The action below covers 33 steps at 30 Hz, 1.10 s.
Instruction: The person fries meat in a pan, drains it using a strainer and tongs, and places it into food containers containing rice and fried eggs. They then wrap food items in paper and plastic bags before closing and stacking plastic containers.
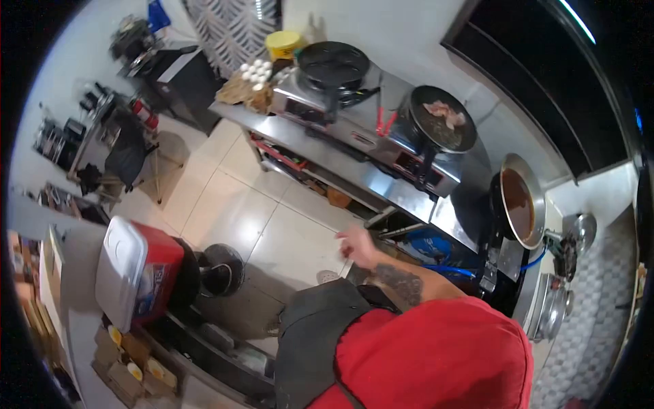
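Note:
My right hand (357,247) hangs over the tiled floor, in front of the steel counter's lower shelf. Its fingers are loosely apart and it holds nothing; the fingertips are slightly blurred. The tattooed forearm comes out of a red sleeve (436,341), beside a dark apron (317,341). My left hand is out of sight. Beyond the right hand, a frying pan (443,140) with pieces of meat in it sits on a steel stove (364,140). Another dark pan (332,68) rests on the stove's left part.
Red-handled tongs (385,123) lie between the pans. A wide pan of brown liquid (519,204) stands at right. Eggs (256,71) and a yellow tub (283,44) are at the counter's far end. A red cooler with a white lid (158,273) stands left, beside a black bin (223,269).

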Available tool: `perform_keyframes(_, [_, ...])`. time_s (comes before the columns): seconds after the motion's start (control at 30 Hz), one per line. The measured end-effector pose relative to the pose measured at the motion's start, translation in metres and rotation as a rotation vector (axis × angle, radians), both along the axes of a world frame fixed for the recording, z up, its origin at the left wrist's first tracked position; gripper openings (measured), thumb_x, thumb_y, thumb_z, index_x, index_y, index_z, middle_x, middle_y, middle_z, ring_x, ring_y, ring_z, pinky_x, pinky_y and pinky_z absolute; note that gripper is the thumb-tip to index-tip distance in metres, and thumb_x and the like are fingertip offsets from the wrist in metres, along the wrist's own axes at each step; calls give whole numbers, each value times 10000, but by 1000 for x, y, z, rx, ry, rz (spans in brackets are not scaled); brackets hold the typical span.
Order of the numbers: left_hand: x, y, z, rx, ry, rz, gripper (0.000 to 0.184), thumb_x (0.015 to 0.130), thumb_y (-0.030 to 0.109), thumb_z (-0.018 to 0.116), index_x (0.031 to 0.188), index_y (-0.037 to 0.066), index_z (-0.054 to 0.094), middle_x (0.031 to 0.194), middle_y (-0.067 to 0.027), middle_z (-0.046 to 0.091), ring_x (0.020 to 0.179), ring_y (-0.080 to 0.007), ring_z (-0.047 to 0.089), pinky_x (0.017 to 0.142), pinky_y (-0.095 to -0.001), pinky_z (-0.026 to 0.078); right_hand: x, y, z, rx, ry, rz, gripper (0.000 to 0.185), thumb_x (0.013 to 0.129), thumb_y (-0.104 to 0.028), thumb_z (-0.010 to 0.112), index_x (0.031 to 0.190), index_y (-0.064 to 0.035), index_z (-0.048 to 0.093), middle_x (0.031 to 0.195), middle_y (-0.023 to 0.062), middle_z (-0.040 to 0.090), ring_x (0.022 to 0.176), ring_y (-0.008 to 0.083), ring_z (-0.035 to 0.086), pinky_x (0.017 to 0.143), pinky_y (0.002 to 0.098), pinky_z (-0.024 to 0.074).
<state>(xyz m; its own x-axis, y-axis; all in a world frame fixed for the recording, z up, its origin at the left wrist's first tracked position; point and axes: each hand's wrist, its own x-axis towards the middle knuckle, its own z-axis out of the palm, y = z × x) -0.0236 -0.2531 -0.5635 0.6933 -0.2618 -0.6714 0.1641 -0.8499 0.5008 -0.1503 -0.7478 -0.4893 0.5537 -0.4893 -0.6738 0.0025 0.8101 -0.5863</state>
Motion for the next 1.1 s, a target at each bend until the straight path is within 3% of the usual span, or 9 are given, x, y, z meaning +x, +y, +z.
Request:
perform_keyframes(0.07, [0, 0, -27, 35, 33, -160, 352, 903, 244, 625, 1123, -31, 630, 1024, -226, 681, 957, -358, 665, 845, -417, 506, -61, -47, 7, 75, -146, -269, 741, 926, -701, 343, 1066, -7, 562, 708, 60, 538, 737, 258, 564, 733, 386, 439])
perform_keyframes(0.2, [29, -3, -97, -118, -66, -567, 361, 899, 253, 631, 1118, -33, 638, 1001, -227, 693, 950, -360, 673, 838, -413, 512, -118, -116, 60, -19, -394, -577, 745, 898, -761, 349, 1082, -74, 571, 979, 108, 628, 820, 269, 595, 784, 422, 485])
perform_keyframes(0.27, [38, -135, 37, 45, -29, -560, 398, 894, 312, 645, 1103, -27, 659, 1072, -239, 681, 1019, -362, 664, 857, -423, 512, -125, -141, 80, -181, -332, -649, 696, 922, -704, 405, 1102, -59, 599, 925, 42, 626, 815, 217, 593, 759, 363, 490])
perform_keyframes(0.4, [49, -342, 122, -179, -33, -1004, 449, 973, 417, 510, 1123, 13, 638, 1067, -245, 660, 1043, -361, 634, 887, -415, 479, -124, -195, 82, -370, -105, -528, 322, 1001, -424, 518, 958, -134, 651, 703, -88, 554, 620, 33, 501, 569, 223, 389])
perform_keyframes(0.57, [-51, -543, 221, -613, 717, -524, 495, 1017, 487, 431, 1212, 41, 519, 1122, -142, 653, 1037, -299, 635, 915, -443, 511, -127, -206, 92, -541, -34, -396, 256, 883, -294, 727, 784, -157, 535, 711, -40, 525, 621, 81, 471, 582, 229, 349])
perform_keyframes(0.73, [-113, -622, 233, -728, 1580, -457, 305, 1019, 410, 460, 987, 109, 496, 813, -60, 584, 631, -170, 563, 475, -249, 436, -117, -140, 163, -171, 97, -519, 491, 859, -594, 647, 790, -121, 534, 656, -21, 475, 430, 112, 371, 416, 256, 349])
perform_keyframes(0.83, [-138, -624, 269, -717, 1242, -404, 164, 999, 256, 515, 914, 117, 497, 707, -7, 510, 504, -97, 438, 365, -219, 269, -127, -133, 179, 27, -381, -574, 512, 866, -573, 650, 581, -213, 425, 487, -99, 328, 360, 56, 291, 350, 222, 239])
perform_keyframes(0.97, [-123, -577, 328, -737, 1298, -424, 180, 960, 230, 572, 821, 145, 494, 616, 32, 459, 395, -75, 398, 316, -222, 261, -118, -83, 241, -174, -360, -451, 318, 944, -486, 560, 817, -195, 542, 658, -57, 543, 549, 120, 549, 522, 283, 463])
perform_keyframes(1.1, [-130, -565, 368, -744, 1200, -356, 174, 945, 209, 579, 797, 131, 533, 616, 28, 505, 451, -82, 504, 373, -195, 381, -104, -75, 270, -177, -374, -615, 369, 989, -455, 502, 1143, -138, 609, 924, -1, 610, 733, 119, 593, 570, 276, 490])
